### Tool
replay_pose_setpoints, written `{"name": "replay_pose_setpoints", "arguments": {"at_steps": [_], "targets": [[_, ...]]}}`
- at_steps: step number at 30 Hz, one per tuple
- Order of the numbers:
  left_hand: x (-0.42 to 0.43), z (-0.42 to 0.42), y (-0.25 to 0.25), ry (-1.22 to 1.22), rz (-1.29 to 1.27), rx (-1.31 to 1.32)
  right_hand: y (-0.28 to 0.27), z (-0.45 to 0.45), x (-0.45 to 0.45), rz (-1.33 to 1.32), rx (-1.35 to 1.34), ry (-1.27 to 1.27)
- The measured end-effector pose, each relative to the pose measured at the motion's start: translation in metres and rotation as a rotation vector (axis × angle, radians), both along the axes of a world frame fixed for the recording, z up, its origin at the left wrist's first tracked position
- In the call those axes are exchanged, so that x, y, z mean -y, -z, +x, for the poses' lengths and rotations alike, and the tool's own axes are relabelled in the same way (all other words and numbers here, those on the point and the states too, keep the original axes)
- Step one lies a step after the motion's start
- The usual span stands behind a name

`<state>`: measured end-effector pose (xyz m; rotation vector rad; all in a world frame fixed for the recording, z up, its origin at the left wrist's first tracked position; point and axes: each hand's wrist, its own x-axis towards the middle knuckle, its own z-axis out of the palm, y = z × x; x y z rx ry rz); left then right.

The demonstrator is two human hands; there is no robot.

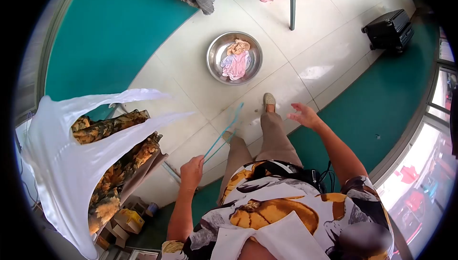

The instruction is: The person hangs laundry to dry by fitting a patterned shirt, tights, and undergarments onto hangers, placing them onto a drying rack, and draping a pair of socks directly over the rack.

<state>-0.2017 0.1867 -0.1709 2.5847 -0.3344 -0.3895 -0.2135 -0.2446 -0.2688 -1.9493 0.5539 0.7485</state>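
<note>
Turquoise hanger (225,132): pinched at one end by the left hand (192,170), fingers closed around it; the thin frame points forward over the floor. This end grip probably leaves the rest of the frame unobstructed. Right hand (305,116): raised, fingers parted, holding nothing visible. Beyond both hands, a steel basin (213,56) rests on the tiled floor (188,62). Its raised wall appears to keep the pink cloth (234,67) and tan cloth (238,47) together, off the tiles. White fabric (67,164) drapes over patterned cloth (107,191) at left; its support cannot be determined.
</note>
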Motion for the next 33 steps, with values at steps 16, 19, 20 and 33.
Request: {"name": "replay_pose_setpoints", "arguments": {"at_steps": [16, 19, 20, 33], "targets": [[0.175, 0.194, 0.185, -0.177, -0.651, -0.562, 0.035, 0.091, 0.066, 0.275, -0.218, 0.253], [0.158, 0.220, 0.323, -0.324, -0.326, -0.517, 0.090, 0.066, 0.076, 0.159, -0.183, 0.691], [0.156, 0.228, 0.362, -0.318, -0.243, -0.521, 0.111, 0.053, 0.076, 0.153, -0.157, 0.847], [0.162, 0.268, 0.695, -0.931, 0.153, -0.342, 0.229, -0.012, 0.049, -0.059, -0.225, 1.257]]}}
